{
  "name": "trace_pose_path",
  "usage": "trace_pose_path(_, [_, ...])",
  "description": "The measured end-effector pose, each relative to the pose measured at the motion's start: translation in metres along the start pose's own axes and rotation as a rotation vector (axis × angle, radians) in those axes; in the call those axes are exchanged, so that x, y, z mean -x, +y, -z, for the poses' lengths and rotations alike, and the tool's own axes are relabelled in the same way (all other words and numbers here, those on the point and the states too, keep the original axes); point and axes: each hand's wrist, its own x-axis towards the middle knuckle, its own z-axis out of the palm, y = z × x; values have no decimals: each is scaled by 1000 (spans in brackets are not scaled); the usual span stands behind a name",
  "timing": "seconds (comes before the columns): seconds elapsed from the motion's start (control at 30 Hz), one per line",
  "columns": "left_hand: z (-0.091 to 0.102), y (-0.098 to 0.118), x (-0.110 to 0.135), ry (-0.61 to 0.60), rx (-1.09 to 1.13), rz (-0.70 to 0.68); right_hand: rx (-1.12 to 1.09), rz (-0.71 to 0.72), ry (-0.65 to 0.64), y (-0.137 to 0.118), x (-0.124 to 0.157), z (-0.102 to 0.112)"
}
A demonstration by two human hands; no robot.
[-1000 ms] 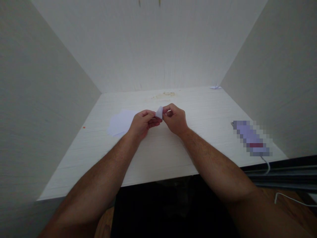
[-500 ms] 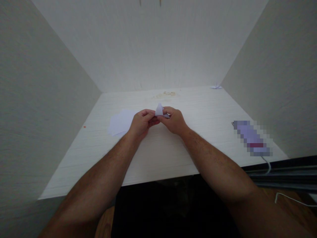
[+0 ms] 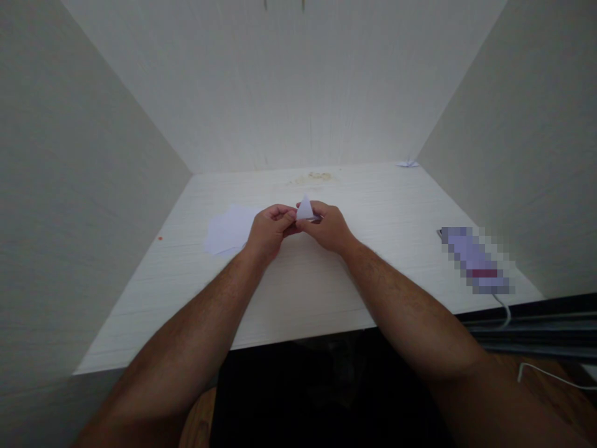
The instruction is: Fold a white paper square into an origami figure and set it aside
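Between my two hands, over the middle of the white table, is a small piece of folded white paper. A pointed, triangular part of it sticks up above my fingers. My left hand pinches its left side, thumb on top. From the right, my right hand grips the paper with thumb and fingers, and a thin edge shows between them. My fingers hide the paper's lower part. Just left of my left hand lie loose white paper sheets, overlapping one another.
A small folded paper figure sits in the far right corner. On the right lies a blurred-out flat device with a white cable running off the front edge. Walls enclose the table's left, back and right. A small orange spot is at left.
The upright paper point has turned and shifted slightly right, now looking more like a sharp triangle. My left fingers have moved a little along it. Both hands keep their hold.
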Motion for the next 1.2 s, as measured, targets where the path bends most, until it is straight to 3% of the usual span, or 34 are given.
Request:
trace_pose_path(0.3, [1,-2,-1,44,-44,-91,0,43,18,1,-2,1])
trace_pose_path(0.57, [1,1,-1,179,-78,-200,-101,-84,171,5,-5,-1])
trace_pose_path(0.87, [2,3,-1,27,-14,18,-113,-33,129,8,-3,0])
trace_pose_path(1.2, [2,2,2,53,-120,-50,-166,-58,208,-1,-3,0])
